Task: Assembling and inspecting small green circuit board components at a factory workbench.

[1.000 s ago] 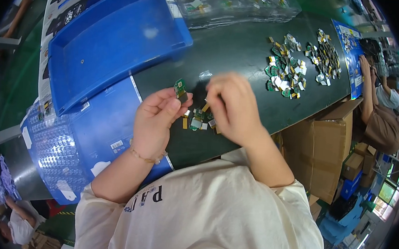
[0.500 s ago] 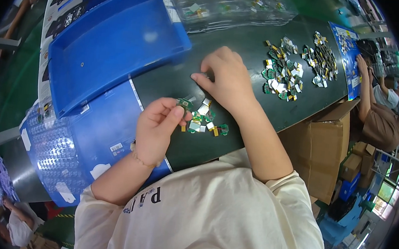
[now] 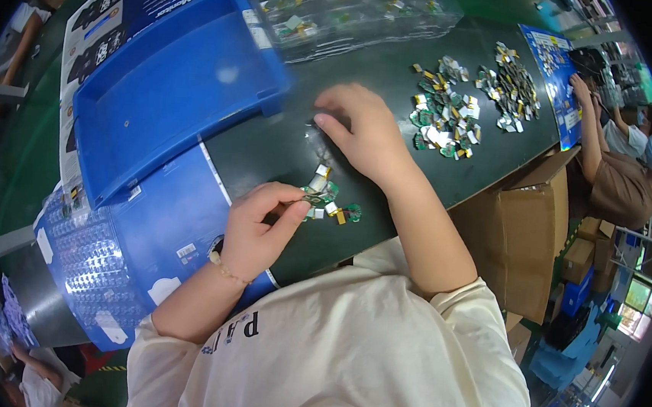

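A: Since half a second ago the right hand [image 3: 366, 134] has gone further up the table, away from the small cluster of parts [image 3: 330, 200], and now lies flat near the front corner of the blue tray [image 3: 174, 92]. The left hand [image 3: 259, 229] has barely shifted.

B: Where's the piece being worked?

A: One small green board [image 3: 313, 197], pinched at the left fingertips [image 3: 295, 201]. It sits at the left edge of the cluster, right over the dark green table mat [image 3: 382, 70]. Can't tell if it's lifted or touching the mat.

B: Long axis?

A: Looks roughly left to right, pointing out of the fingertips toward the rest of the cluster. Too small to be sure.

B: Finger state?

A: Left: thumb and forefinger closed on the board, other fingers curled. Right: fingers loosely spread, palm down, holding nothing I can see. Fingertips press on the mat beside the tray corner.

B: Which hand is nearer the cluster?

A: Left, clearly. It's touching it. The right is up and to the right of it, apart, with bare mat between.

B: Anything else around?

A: Big pile of loose boards [image 3: 443, 121] further right, second pile [image 3: 513, 88] beyond that. Clear plastic trays [image 3: 341, 6] with parts at the far edge. Blue sheet [image 3: 155, 236] under the left wrist. Cardboard boxes [image 3: 523, 234] off the right side. Another worker's arm [image 3: 589, 125] at the far right end of the table.
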`<control>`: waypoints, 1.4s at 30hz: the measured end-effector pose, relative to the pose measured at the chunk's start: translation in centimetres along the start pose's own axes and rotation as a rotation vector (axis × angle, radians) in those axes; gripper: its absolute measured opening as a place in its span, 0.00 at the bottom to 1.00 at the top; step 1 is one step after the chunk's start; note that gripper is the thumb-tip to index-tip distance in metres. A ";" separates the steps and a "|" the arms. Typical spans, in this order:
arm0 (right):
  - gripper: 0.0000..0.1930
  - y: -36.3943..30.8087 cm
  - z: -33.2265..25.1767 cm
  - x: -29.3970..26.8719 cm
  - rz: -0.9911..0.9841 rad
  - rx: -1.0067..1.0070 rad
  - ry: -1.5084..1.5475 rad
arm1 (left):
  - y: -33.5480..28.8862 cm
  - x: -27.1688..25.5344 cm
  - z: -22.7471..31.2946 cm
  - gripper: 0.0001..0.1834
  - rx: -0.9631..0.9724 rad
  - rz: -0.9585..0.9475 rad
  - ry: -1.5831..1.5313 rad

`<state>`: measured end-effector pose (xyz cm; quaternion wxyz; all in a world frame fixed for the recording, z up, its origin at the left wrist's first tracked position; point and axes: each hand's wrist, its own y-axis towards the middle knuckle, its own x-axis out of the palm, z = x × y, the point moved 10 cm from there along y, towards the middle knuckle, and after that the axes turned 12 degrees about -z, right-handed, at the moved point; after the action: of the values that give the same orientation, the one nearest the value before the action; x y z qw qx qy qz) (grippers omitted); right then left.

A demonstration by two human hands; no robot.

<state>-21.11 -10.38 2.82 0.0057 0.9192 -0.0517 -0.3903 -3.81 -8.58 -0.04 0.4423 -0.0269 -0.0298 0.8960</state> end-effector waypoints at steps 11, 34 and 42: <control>0.05 -12.1 7.9 -11.0 0.405 0.327 -0.221 | 0.7 0.0 3.7 0.11 0.162 0.059 0.485; 0.05 -8.5 1.3 -6.7 0.404 0.041 0.201 | 0.5 4.1 5.6 0.14 0.358 -0.224 0.740; 0.10 -6.9 -9.1 -2.2 0.261 -0.414 0.008 | -0.1 2.5 3.1 0.12 0.157 -0.200 0.212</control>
<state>-15.42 -3.54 10.39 0.2446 0.8856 -0.0888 -0.3847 -5.48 -6.62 2.98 0.5306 -0.0837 0.0845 0.8393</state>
